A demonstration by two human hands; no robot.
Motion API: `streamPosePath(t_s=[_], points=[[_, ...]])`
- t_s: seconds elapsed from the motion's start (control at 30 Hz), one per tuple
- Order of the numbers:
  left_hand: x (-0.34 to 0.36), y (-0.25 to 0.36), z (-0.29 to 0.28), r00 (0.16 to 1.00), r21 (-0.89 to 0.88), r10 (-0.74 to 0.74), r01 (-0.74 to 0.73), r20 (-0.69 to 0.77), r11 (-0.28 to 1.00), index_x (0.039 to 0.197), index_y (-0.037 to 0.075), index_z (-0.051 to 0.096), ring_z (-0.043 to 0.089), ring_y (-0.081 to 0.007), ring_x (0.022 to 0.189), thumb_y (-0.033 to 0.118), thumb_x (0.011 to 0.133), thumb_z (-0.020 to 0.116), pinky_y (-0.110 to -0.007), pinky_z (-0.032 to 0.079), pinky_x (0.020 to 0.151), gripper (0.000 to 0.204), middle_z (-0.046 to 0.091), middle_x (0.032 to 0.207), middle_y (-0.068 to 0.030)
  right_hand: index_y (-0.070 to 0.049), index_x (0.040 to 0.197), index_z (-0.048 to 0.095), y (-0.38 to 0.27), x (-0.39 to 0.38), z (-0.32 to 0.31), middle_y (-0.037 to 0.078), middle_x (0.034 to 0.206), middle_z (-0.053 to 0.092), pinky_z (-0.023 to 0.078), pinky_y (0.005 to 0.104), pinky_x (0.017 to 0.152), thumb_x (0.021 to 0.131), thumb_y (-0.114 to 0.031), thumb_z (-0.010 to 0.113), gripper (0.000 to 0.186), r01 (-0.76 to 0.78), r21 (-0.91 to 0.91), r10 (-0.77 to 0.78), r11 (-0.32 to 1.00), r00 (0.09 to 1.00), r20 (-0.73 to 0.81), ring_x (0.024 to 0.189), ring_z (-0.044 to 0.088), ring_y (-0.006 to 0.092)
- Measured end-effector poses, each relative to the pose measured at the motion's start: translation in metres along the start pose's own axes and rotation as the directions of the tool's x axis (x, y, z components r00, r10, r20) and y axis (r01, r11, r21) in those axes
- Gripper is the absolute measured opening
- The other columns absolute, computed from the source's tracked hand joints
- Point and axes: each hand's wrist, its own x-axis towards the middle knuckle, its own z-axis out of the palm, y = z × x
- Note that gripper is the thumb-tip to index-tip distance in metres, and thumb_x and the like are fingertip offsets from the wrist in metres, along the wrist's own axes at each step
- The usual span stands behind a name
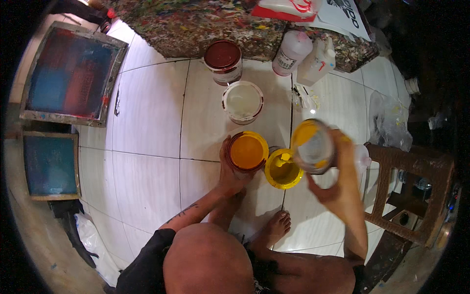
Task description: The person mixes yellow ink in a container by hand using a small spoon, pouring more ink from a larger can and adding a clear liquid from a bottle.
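My left hand (230, 169) is wrapped round the side of an open tub of orange paint (247, 152), which stands upright with a yellow-smeared rim. Just right of it is a yellow-rimmed tub (283, 177) with dark yellow paint and a brighter yellow lump inside. My right hand (338, 176) grips a clear plastic tub (313, 147), raised and tilted beside the yellow one. Yellow smears mark that tub, and motion blurs it; how much it contains I cannot tell. Beyond these stand a tub of whitish paste (242, 102) and a dark red-topped tub (223, 58).
A pink-tinted bottle (292, 53) and a white jug (317, 62) stand by the paint-crusted block (181, 32). Two framed screens (71, 73) lean at the left. At the right are a brown stool-like frame (421, 191) and a crumpled plastic bag (389, 120). White tiles (147, 181) cover the floor.
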Motion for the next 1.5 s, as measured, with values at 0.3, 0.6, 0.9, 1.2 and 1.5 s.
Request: streamPosePath(t_s=[0.3, 0.6, 0.9, 1.2, 1.5], points=[[-0.016, -0.036, -0.013, 0.998, -0.011, -0.056, 0.056, -0.012, 0.998, 0.143, 0.000, 0.023, 0.038, -0.0385, 0.131, 0.018, 0.072, 0.085, -0.049, 0.034, 0.110, 0.096, 0.040, 0.140, -0.0228, 0.012, 0.136, 0.043, -0.060, 0.016, 0.124, 0.029, 0.144, 0.038, 0.050, 0.0370, 0.093, 0.080, -0.002, 0.057, 0.059, 0.344, -0.540, -0.234, 0.768, 0.936, 0.263, 0.110, 0.058, 0.0354], [-0.016, -0.020, -0.013, 0.992, 0.295, 0.105, -0.081, -0.067, 0.952, 0.138, -0.003, 0.041, 0.032, -0.0421, 0.133, 0.026, 0.087, 0.067, -0.053, 0.030, 0.111, 0.064, 0.039, 0.140, -0.0228, 0.005, 0.136, 0.047, -0.060, 0.017, 0.173, 0.026, 0.141, 0.044, 0.052, 0.0310, 0.086, 0.081, -0.011, 0.061, 0.059, 0.463, -0.682, -0.227, 0.566, 0.883, 0.411, 0.095, 0.059, 0.0260], [0.026, 0.011, -0.047, 0.998, -0.186, -0.052, 0.057, 0.035, 0.981, 0.144, -0.002, 0.038, 0.037, -0.0302, 0.138, 0.033, 0.093, 0.063, -0.044, 0.028, 0.115, 0.067, 0.043, 0.145, -0.0209, 0.009, 0.135, 0.047, -0.043, 0.006, 0.156, 0.030, 0.139, 0.047, 0.042, 0.0444, 0.105, 0.084, -0.017, 0.058, 0.059, 0.315, -0.545, -0.161, 0.777, 0.936, 0.312, 0.126, 0.049, 0.0427], [0.037, 0.019, -0.045, 0.919, -0.164, -0.377, 0.393, 0.118, 0.905, 0.138, -0.003, 0.048, 0.057, -0.0233, 0.119, 0.027, 0.096, 0.065, -0.034, 0.043, 0.105, 0.054, 0.059, 0.129, -0.0157, 0.006, 0.121, 0.058, -0.026, 0.015, 0.144, 0.027, 0.129, 0.057, 0.043, 0.0458, 0.104, 0.082, -0.018, 0.064, 0.046, 0.224, -0.152, -0.185, 0.963, 0.955, 0.232, 0.119, 0.056, 0.0399], [0.107, -0.038, -0.094, 0.769, -0.102, -0.327, 0.326, -0.549, 0.940, 0.120, -0.005, 0.056, 0.058, -0.0221, 0.107, 0.038, 0.101, 0.056, -0.036, 0.045, 0.097, 0.047, 0.062, 0.117, -0.0151, 0.009, 0.121, 0.047, 0.122, 0.171, 0.047, 0.032, 0.112, 0.060, 0.047, 0.0467, 0.093, 0.076, -0.039, 0.081, 0.074, -0.271, -0.249, 0.022, 0.930, 0.717, -0.696, 0.107, 0.059, 0.0475]])
